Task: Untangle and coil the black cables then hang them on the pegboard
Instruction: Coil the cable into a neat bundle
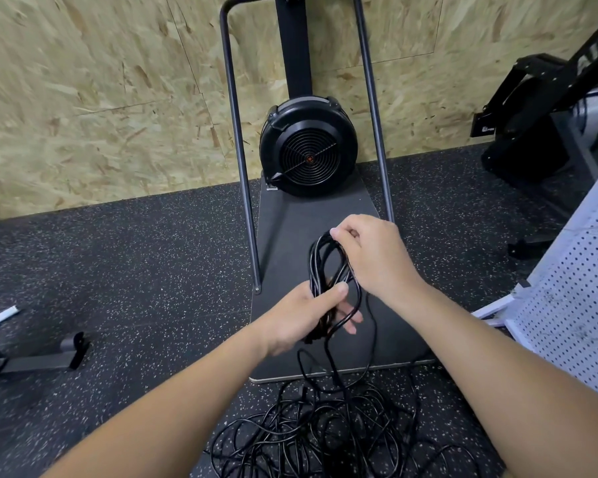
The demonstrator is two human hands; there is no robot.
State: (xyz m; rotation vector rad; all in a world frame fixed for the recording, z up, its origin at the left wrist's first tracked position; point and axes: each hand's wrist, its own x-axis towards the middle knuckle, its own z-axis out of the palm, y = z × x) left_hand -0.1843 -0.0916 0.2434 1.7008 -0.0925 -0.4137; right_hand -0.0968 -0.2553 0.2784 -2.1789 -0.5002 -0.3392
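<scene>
While a black rubber floor (118, 270) flecked with white is spreading across the lower part of the view, a wall of oriented strand board (101, 98) is rising behind it, and a black exercise machine is standing against that wall, showing a round fan housing (308, 146), a flat dark base platform (290, 243) and two slanted metal uprights (237, 132). Another black machine (549, 108) is sitting at the right by the wall, and a white pegboard (573, 288) is leaning in at the right edge. A dark metal foot (38, 357) of some other equipment is lying on the floor at the left. Above the base platform, the left hand (304, 319) is gripping the lower part of a coil of black cable (328, 274), fingers and thumb wrapped round the bunched loops. The right hand (373, 257) is pinching the top of the same coil, fingers curled over the upper bend of the loops. From the coil, loose strands are hanging down to a tangled pile of black cable (328, 436) that is lying on the floor just in front of the platform's near edge, between the two forearms and well below both hands.
</scene>
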